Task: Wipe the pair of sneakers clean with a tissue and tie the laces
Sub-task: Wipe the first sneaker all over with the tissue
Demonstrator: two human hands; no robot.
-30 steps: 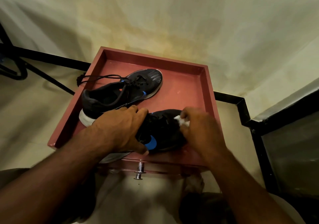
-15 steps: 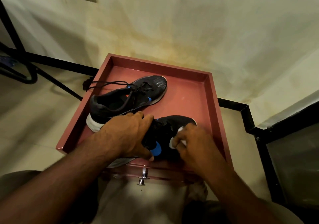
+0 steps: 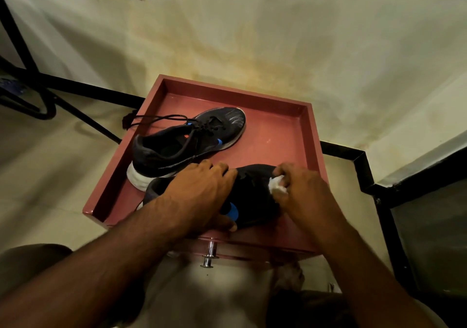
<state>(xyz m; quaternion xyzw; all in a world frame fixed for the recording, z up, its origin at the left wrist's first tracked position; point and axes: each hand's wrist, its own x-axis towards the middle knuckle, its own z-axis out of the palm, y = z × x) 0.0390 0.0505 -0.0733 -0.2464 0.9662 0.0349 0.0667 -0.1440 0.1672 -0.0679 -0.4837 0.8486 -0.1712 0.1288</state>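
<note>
While gripped, tissue (image 3: 277, 186) under right hand (image 3: 302, 193)

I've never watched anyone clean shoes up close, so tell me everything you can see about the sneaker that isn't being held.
The far sneaker is dark, seemingly of mesh fabric, with a thick white sole, a blue side mark and a small orange spot inside. It rests on its sole on the red tray, toe toward the wall. Its black laces are untied and trail over the tray's left rim. Neither hand clearly touches it.
</note>
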